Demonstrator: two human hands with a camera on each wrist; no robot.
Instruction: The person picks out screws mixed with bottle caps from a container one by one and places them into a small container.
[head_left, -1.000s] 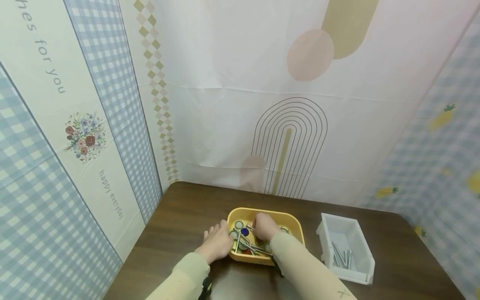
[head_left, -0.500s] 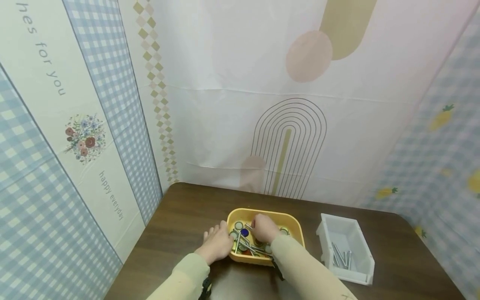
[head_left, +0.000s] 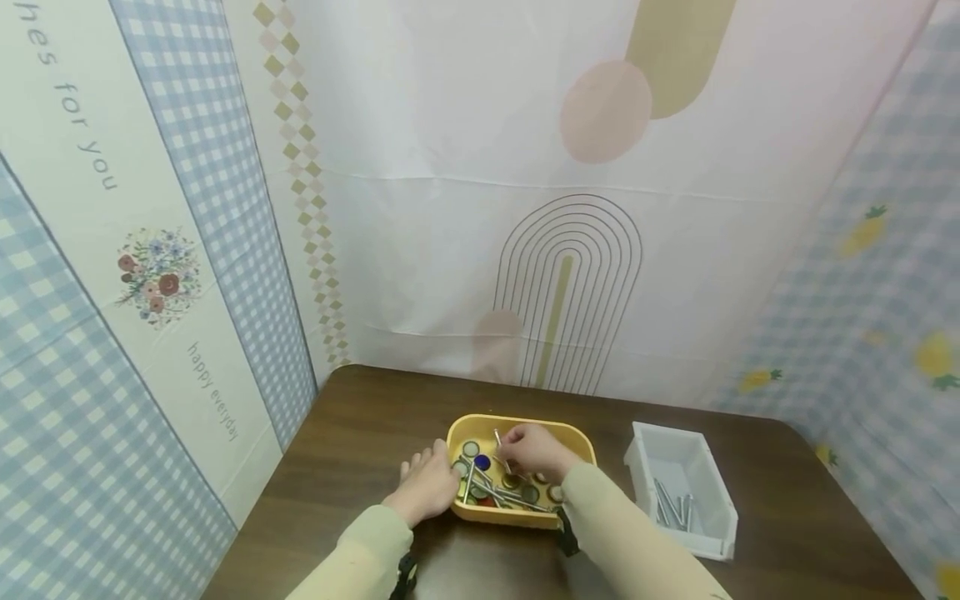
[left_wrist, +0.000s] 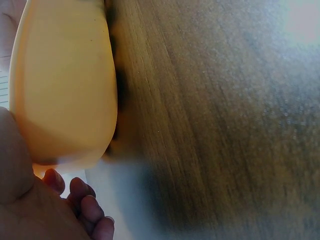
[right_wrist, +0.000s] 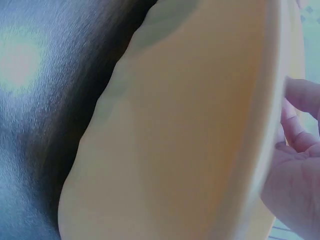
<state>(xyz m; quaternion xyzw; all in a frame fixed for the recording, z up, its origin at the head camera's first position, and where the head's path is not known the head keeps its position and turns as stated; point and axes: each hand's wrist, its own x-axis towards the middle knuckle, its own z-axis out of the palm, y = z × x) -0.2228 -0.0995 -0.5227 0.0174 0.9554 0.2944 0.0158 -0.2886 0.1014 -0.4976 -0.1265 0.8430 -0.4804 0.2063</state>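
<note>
A yellow bin (head_left: 502, 517) stands on the table, with several long silver bolts (head_left: 486, 485) and bottle caps in it, among them a blue bottle cap (head_left: 482, 462). My left hand (head_left: 429, 483) grips the bin's left end; in the left wrist view its thumb lies at the rim and the fingers curl by the outer wall. Over the inside of the bin, my right hand (head_left: 538, 448) pinches a bolt (head_left: 497, 437) between thumb and fingers, one end sticking up. In the right wrist view the near wall hides the bolt.
To the right of the yellow bin is a white open-fronted bin (head_left: 671, 467) holding several bolts (head_left: 684, 510). Both stand on a dark wooden table (head_left: 375, 417). A patterned cloth (head_left: 420, 267) hangs behind it.
My right hand has lifted slightly and moved right within the bin, and more of the pinched bolt shows. My left hand stays at the bin's left end. The head view has shifted slightly.
</note>
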